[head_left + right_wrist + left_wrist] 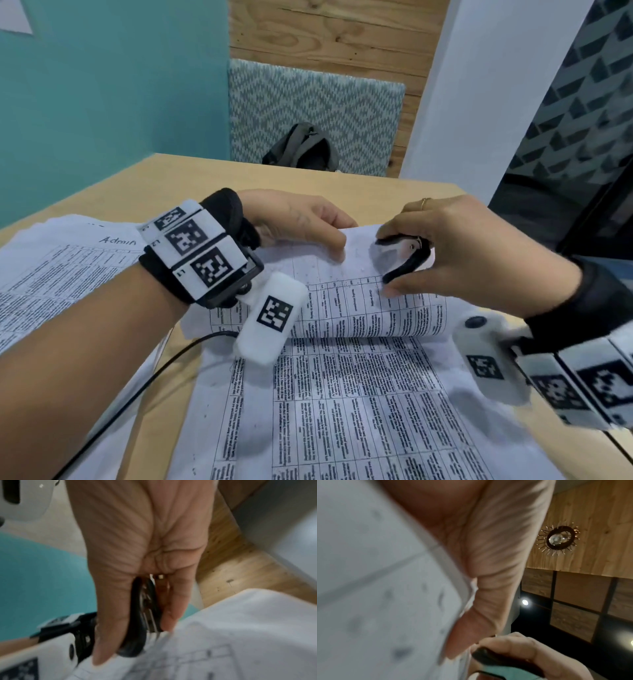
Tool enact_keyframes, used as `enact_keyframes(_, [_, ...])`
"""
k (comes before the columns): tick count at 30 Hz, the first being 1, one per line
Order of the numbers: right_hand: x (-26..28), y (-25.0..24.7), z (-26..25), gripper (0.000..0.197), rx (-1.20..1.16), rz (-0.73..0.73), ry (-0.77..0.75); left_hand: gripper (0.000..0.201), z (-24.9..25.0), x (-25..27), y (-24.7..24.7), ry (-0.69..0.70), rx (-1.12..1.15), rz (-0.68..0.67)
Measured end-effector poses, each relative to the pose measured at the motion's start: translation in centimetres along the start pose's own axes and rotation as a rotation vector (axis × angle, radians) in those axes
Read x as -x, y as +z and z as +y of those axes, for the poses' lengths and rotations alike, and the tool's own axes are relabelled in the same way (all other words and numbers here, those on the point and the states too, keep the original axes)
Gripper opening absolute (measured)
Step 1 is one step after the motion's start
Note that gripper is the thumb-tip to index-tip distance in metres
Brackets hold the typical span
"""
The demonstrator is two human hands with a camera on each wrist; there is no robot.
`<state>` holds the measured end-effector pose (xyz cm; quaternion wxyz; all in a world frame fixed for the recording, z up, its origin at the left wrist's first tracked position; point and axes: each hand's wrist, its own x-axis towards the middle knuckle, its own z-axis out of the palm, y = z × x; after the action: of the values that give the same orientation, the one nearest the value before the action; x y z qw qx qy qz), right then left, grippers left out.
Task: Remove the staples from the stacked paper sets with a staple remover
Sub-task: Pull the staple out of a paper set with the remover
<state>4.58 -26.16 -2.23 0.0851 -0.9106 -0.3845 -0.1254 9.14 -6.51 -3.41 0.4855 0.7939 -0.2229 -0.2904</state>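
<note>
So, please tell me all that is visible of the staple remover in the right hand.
The staple remover is a small black claw tool, seemingly plastic, with silver metal prongs between its two curved grips. The right hand pinches it between thumb and fingers. Its prongs point at the far edge of the folded-over paper set, which the left hand holds. The staple itself cannot be made out.

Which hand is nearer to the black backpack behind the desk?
Left. The left hand holds the paper almost straight before the backpack; the right hand, gripping the staple remover, is off to its right.
</note>
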Motion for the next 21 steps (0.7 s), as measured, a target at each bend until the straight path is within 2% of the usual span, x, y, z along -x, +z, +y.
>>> enact_keyframes(2, [0.0,0.3,0.4,0.046,0.083,0.011,-0.091,0.029,-0.3,-0.1,-0.1,-0.003,0.074,-0.071])
enact_keyframes(5, [0.0,0.6,0.8,0.045,0.186,0.073,-0.141,0.029,-0.4,0.0,0.1,-0.004,0.12,-0.127])
enact_keyframes(15, [0.0,1.2,1.1,0.044,0.169,0.128,-0.231,0.022,-0.2,-0.2,0.9,0.034,0.162,-0.068])
enact_keyframes(21, [-0.1,1.8,1.4,0.029,0.207,0.254,-0.305,0.02,-0.7,-0.9,0.8,0.061,0.146,-0.013])
